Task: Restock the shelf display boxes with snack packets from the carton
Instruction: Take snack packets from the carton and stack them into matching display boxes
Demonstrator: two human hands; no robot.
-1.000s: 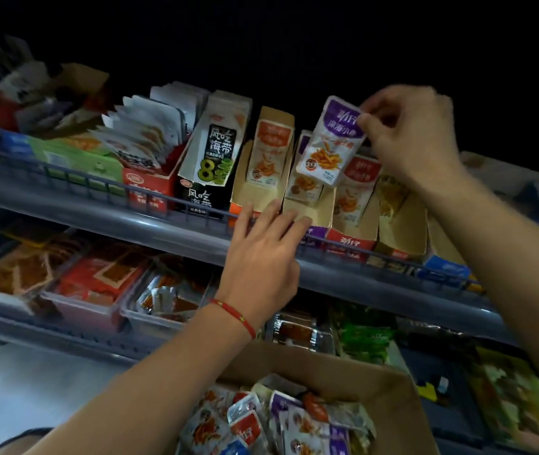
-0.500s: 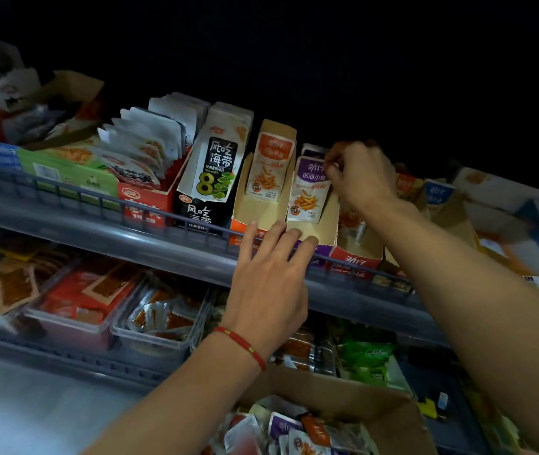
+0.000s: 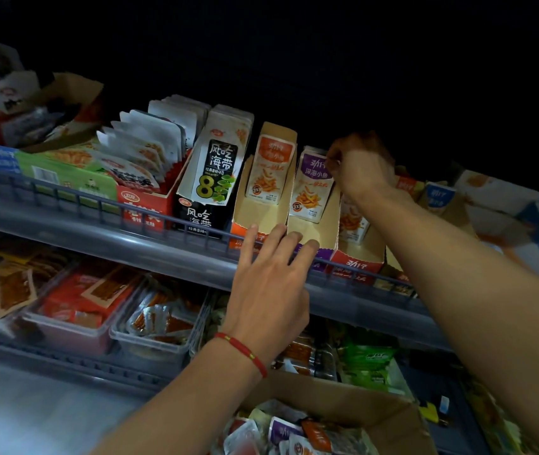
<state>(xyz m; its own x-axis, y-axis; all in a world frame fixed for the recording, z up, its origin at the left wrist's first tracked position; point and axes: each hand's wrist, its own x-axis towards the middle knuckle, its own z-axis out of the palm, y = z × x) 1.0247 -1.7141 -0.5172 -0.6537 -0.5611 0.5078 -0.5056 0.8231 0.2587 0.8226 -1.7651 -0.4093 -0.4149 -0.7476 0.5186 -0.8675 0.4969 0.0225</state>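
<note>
On the upper shelf stands a purple display box (image 3: 314, 233) with a purple snack packet (image 3: 310, 188) upright inside it. My right hand (image 3: 358, 165) pinches that packet's top right corner. My left hand (image 3: 271, 277) lies with straight fingers on the front lip of the purple box. Beside it to the left, an orange display box (image 3: 261, 211) holds an orange packet (image 3: 269, 172). To the right, a red display box (image 3: 358, 261) holds packets too. The brown carton (image 3: 360, 402) at the bottom edge holds several mixed packets (image 3: 294, 435).
A wire rail (image 3: 97, 205) runs along the upper shelf front. Black seaweed packets (image 3: 213, 178), white pouches in a red box (image 3: 143, 205) and a green box (image 3: 71, 178) stand to the left. Clear tubs (image 3: 149, 336) of snacks fill the lower shelf.
My right hand has brought the purple packet down from above the shelf into the purple box and pushed it upright. My left hand has stayed at the box front.
</note>
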